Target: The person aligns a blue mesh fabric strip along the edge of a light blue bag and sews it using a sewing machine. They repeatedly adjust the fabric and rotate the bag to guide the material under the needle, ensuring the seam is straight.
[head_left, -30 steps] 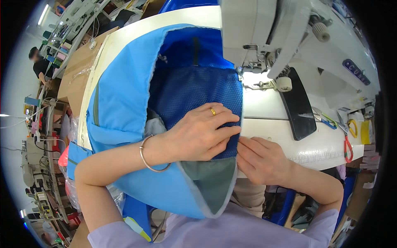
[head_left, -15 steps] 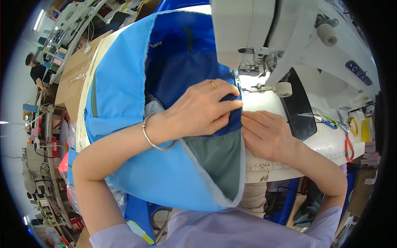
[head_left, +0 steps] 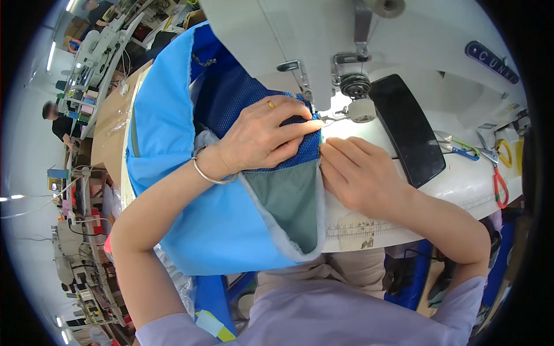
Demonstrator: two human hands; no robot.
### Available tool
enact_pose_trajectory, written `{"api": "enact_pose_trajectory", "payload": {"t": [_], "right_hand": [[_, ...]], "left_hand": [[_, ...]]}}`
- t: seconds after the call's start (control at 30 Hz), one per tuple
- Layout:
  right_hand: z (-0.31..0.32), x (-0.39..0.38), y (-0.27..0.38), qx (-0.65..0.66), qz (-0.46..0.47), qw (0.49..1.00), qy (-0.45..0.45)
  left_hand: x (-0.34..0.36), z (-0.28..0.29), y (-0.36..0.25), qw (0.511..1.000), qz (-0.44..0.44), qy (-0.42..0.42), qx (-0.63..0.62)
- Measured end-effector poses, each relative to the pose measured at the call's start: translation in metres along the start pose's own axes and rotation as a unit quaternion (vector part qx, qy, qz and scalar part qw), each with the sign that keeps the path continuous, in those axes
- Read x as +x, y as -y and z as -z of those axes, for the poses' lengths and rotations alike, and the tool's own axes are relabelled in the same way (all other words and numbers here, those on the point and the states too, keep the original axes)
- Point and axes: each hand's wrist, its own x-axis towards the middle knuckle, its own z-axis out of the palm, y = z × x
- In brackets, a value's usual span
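A bag-like fabric piece in light blue, with dark blue mesh and a grey-green panel, lies on the sewing machine table. Its right edge runs up to the presser foot of the white sewing machine. My left hand, with a ring and a wrist bangle, is closed on the blue mesh fabric just below the needle area. Beside it, my right hand pinches the edge of the same fabric, its fingertips partly hidden. The needle tip cannot be made out.
A black phone-like slab lies right of the machine's lit work spot. Farther right are red-handled scissors and thread snips. A printed ruler runs along the table's front edge. Another person is at far left.
The view has shifted, so the machine and the table look moved. Both hands keep hold of the fabric edge, which still lies by the presser foot.
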Motion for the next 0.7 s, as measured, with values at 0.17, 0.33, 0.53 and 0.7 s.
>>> {"api": "enact_pose_trajectory", "payload": {"t": [0.17, 0.33, 0.53, 0.7], "right_hand": [[0.022, 0.005, 0.029, 0.040, 0.022, 0.996, -0.079], [0.025, 0.000, 0.053, 0.151, 0.065, 0.986, -0.041], [0.031, -0.001, 0.055, 0.141, 0.118, 0.983, -0.026], [0.038, -0.002, 0.055, 0.141, 0.131, 0.981, 0.007]], "left_hand": [[-0.001, 0.000, 0.003, 1.000, -0.013, -0.002, 0.020], [0.004, 0.006, -0.007, 0.999, 0.027, 0.036, -0.003], [0.005, 0.026, -0.047, 0.992, 0.067, 0.106, 0.020], [-0.004, 0.031, -0.065, 0.990, 0.085, 0.114, 0.000]]}}
